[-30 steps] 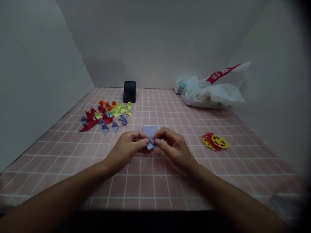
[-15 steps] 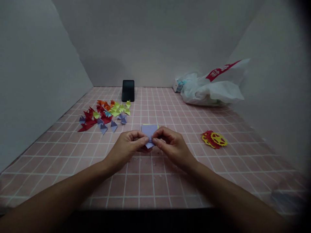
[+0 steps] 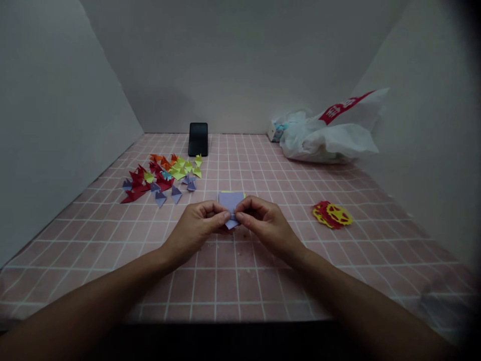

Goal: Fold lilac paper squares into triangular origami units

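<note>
A small folded piece of purple paper point(image 3: 230, 224) is pinched between my two hands near the middle of the table. My left hand point(image 3: 205, 220) grips its left side between thumb and fingers. On the opposite side, my right hand point(image 3: 263, 218) pinches it the same way, and the thumbs are close together. Just beyond the fingertips lies a flat purple paper square point(image 3: 231, 199), with a yellow edge showing behind it. Something red shows under the fingers, mostly hidden.
Folded paper pieces point(image 3: 163, 183) in several colours lie at the left. A black phone point(image 3: 198, 139) leans at the back. Red and yellow cut-out discs point(image 3: 332, 215) lie to the right. A white plastic bag point(image 3: 323, 143) and a small box point(image 3: 276, 131) stand at the back right.
Almost nothing differs. Both hands keep their pinch on the purple paper in the same place, and the view has shifted very slightly.
</note>
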Tool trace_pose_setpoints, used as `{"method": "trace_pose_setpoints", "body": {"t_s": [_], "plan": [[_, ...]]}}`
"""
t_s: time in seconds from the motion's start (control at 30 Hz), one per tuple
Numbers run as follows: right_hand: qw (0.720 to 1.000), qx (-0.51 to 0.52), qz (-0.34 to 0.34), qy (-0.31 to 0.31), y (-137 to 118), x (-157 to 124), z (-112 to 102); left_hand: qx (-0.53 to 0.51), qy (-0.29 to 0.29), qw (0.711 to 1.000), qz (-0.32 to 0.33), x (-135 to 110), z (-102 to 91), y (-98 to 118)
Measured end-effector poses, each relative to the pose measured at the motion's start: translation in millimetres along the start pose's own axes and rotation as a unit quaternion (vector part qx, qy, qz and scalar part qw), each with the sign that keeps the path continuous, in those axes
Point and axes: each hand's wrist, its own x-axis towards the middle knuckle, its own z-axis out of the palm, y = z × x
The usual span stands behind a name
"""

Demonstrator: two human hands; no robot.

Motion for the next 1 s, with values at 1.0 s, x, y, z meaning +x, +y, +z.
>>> {"method": "trace_pose_setpoints", "body": {"t_s": [1.0], "plan": [[0.999,-0.039,-0.008,0.021,0.9,-0.7,-0.3,-0.02,-0.015,1.0,-0.011,0.6,0.6,-1.2]]}}
